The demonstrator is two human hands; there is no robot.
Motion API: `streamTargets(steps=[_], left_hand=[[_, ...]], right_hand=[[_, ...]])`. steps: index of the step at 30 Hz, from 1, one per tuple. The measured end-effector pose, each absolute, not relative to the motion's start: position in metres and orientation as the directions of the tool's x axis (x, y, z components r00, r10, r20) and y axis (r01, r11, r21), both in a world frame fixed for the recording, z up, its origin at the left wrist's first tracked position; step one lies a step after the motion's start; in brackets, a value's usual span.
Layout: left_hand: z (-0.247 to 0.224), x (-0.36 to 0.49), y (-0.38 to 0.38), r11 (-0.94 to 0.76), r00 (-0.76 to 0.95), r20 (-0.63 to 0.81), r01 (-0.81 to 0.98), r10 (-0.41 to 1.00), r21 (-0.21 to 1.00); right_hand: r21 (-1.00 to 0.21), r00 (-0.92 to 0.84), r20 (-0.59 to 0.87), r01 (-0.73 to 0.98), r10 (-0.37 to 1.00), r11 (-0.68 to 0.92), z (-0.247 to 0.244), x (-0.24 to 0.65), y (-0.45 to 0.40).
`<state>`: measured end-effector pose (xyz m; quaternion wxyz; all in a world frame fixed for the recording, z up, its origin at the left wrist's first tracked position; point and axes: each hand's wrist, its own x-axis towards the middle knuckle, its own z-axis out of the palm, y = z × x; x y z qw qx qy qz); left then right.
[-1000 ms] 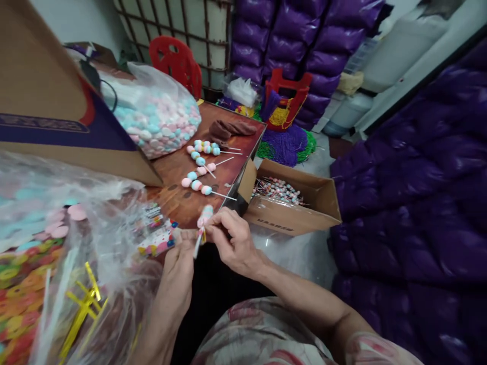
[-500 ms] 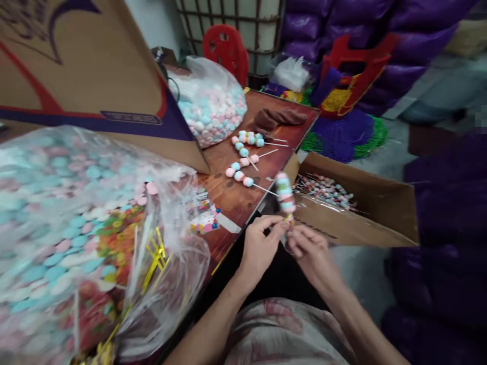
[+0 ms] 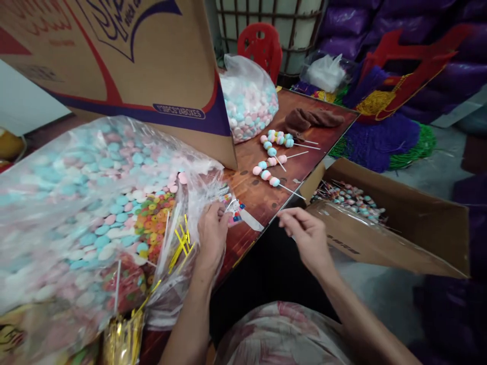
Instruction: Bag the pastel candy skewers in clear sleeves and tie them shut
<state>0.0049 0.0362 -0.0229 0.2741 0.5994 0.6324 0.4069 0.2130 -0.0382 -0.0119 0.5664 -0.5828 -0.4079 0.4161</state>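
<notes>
My left hand is over the table edge, its fingers closed at a small clear bag with a colourful print. My right hand hovers right of the edge with thumb and fingers pressed together; nothing shows in it. Beyond my hands lie several marshmallow skewers, pink and blue on white sticks. An open carton on the right holds a heap of skewers. Left of my left hand are gold twist ties, ring-shaped gummies and a large bag of marshmallows.
A big printed cardboard box stands on the table. Behind it are another marshmallow bag and a brown cloth. Red chairs, coloured string bundles and purple sacks are farther back.
The bagged marshmallow skewer that was between my hands is no longer in them. My left hand has moved left to the printed bags; my right hand stays near the edge. The view has shifted left.
</notes>
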Motion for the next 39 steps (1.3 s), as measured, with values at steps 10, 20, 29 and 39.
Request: streamTargets(steps=[10,20,29,39], left_hand=[[-0.013,0.012,0.026,-0.037,-0.191,0.086,0.246,0.978,0.969],[0.004,0.031,0.001,0.357,0.076,-0.375,-0.526,0.924,0.772],[0.008,0.029,0.005,0.462,0.228,-0.504,-0.788,0.833,0.407],[-0.005,0.040,-0.002,0.102,-0.246,-0.259,-0.512,0.934,0.853]], right_hand=[[-0.991,0.136,-0.015,0.130,0.991,-0.032,-0.015,0.162,-0.020],[-0.908,0.090,-0.169,-0.402,0.981,-0.120,-0.003,0.145,0.002],[-0.991,-0.040,-0.039,-0.126,0.998,-0.044,0.014,0.166,-0.007],[-0.979,0.072,-0.096,-0.186,0.993,-0.081,-0.002,0.159,-0.010]])
